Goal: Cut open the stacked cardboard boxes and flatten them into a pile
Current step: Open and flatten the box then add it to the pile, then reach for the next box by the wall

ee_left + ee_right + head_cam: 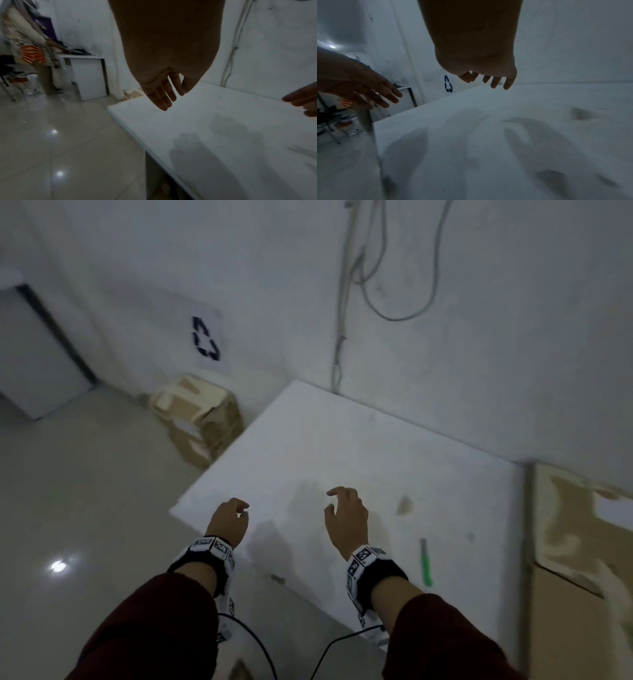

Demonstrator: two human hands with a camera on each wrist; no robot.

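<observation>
I hover my left hand (228, 520) and right hand (346, 517), both empty and loosely spread, over the table (342, 440); the green cutter (425, 563) lies within reach, cardboard boxes (200, 419) beyond.

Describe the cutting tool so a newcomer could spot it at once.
Start at the white table against the wall. Look to its near right part, just right of the person's right hand. There lies a slim green-handled knife with a short grey blade, the only brightly coloured thing on the tabletop, untouched by either hand.
</observation>
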